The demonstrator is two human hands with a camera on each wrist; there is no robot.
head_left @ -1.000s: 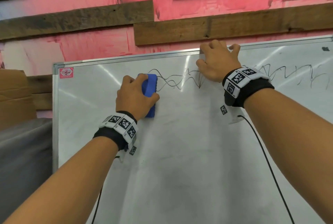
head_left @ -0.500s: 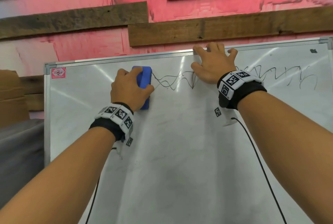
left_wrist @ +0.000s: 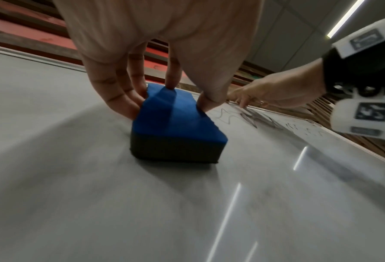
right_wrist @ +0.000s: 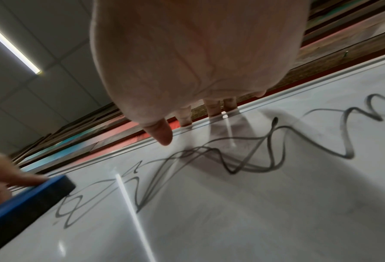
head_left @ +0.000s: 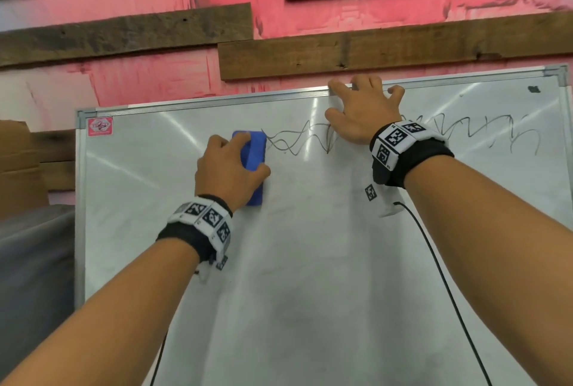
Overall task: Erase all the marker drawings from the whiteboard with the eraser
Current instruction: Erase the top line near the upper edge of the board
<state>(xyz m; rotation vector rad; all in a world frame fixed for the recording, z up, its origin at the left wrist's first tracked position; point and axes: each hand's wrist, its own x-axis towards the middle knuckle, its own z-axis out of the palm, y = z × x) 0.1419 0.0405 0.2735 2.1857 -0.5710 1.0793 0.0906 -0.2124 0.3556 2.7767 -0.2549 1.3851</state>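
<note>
Left hand (head_left: 231,170) gripping blue eraser (head_left: 252,157), fingers curled over both long sides, dark felt flat on whiteboard (head_left: 279,261), upper middle-left, just touching left end of black squiggle (head_left: 297,142). Shifted a bit left vs. half a sec ago, w/ a little more line exposed beside it; left third of board already wiped, only grey haze left. Right hand (head_left: 361,112) up at top frame, fingers spread and hooked over the rim, thumb on the board, bracing, same as before. Squiggle running on right, under and past right wrist, toward far corner, plus small dark smudge (head_left: 534,89) near top right. Probably mid back-and-forth stroke; most of the line yet to erase.
</note>
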